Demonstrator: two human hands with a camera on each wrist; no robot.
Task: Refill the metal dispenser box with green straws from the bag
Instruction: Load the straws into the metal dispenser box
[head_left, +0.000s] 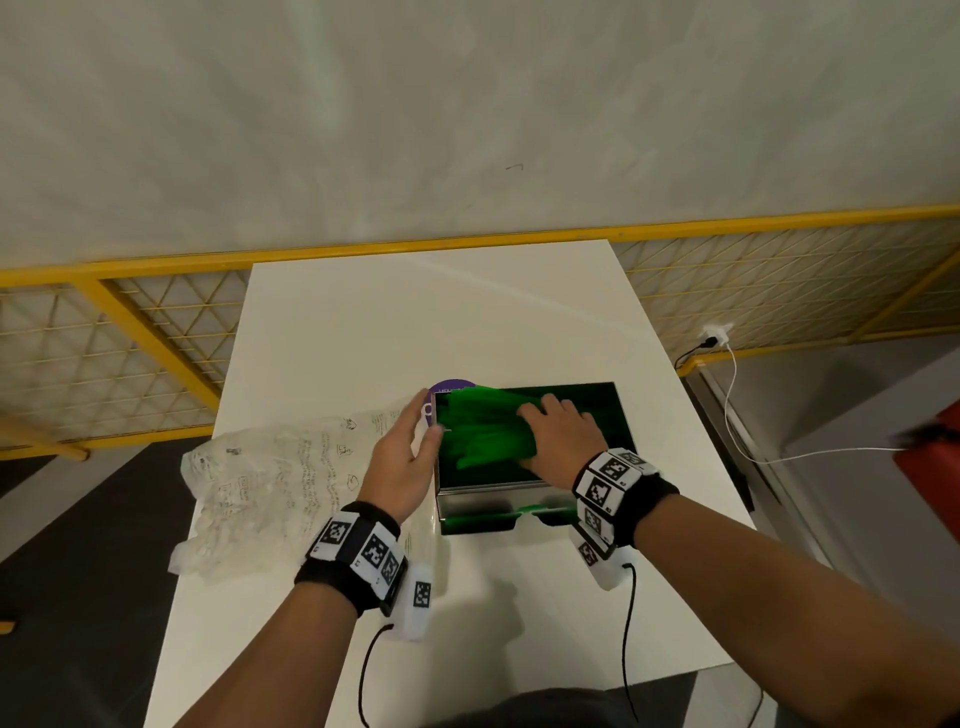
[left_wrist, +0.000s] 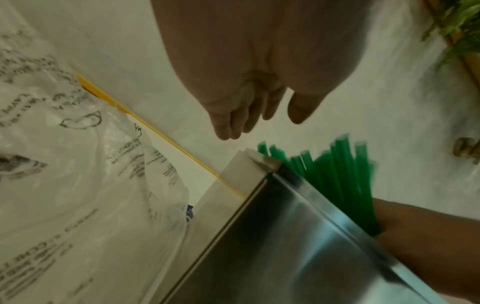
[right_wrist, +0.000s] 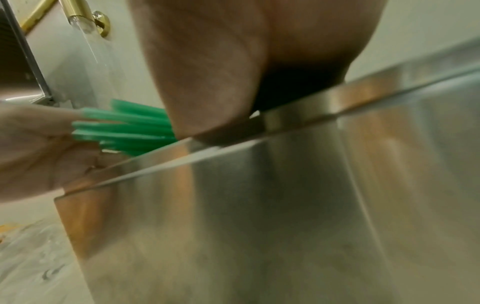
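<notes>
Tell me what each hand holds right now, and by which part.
The right hand lies on the green straws at their right-hand part, inside the metal dispenser box; a curled grip cannot be told. The left hand holds nothing, its palm against the straws' left ends.

Crumpled bag (head_left: 270, 483) just left of box (head_left: 483, 501)

White table (head_left: 467, 312) runs up to a yellow mesh fence (head_left: 156, 332) w/ a grey wall (head_left: 467, 104) behind. Purple round label (head_left: 451, 387) lies flat on the table, mostly hidden. White charger (head_left: 716, 332) sits plugged in by the fence on the right, its cable (head_left: 737, 415) trailing down toward a red object (head_left: 930, 452) at the right edge. Dark floor (head_left: 78, 519) on the left.
</notes>
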